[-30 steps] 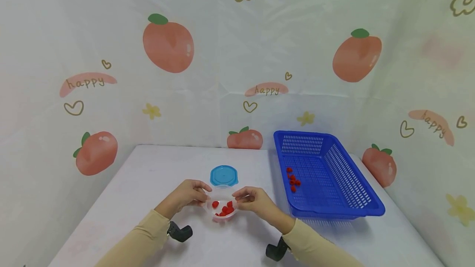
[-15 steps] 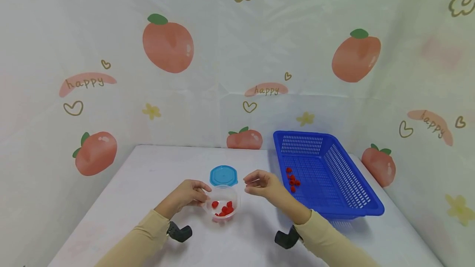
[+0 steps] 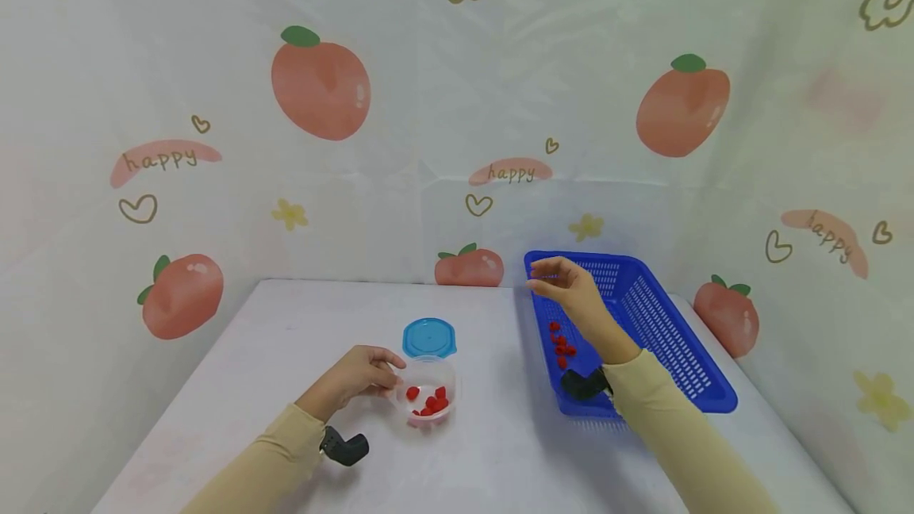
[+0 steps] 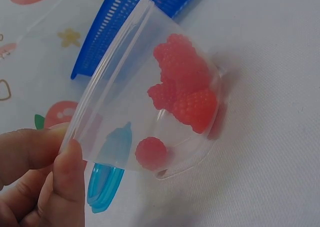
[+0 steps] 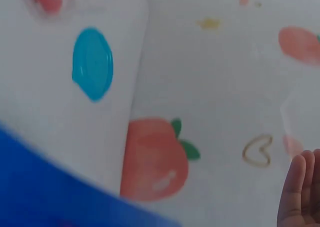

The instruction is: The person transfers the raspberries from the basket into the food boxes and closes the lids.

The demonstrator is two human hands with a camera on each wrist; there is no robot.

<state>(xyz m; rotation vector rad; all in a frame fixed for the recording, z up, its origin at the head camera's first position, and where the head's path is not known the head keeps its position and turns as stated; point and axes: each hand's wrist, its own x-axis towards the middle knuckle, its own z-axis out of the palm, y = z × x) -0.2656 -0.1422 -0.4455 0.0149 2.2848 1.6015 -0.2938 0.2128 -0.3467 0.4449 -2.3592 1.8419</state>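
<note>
A clear plastic tub (image 4: 125,112) with several raspberries (image 4: 182,69) inside stands on the white table. My left hand (image 3: 360,375) pinches its rim between thumb and fingers, plain in the left wrist view. Over the left side of a blue basket (image 3: 646,347) hangs my right hand (image 3: 567,288), fingers loosely bent and nothing between them. Below it, more raspberries (image 3: 561,343) lie along the basket's left wall. Behind the tub a blue lid (image 3: 428,337) lies flat on the table. In the right wrist view only the fingers (image 5: 295,187) show, at the lower right corner.
The white table (image 3: 321,312) backs onto a fabric backdrop (image 3: 400,101) printed with fruit and hearts. The basket's tall slotted walls rise on the right side of the table. A black wrist camera (image 3: 581,384) sits under the right forearm, overlapping the basket in the head view.
My right hand has let go of the tub's rim and moved up and right to over the basket. The left hand keeps its hold, and the tub stays in place.
</note>
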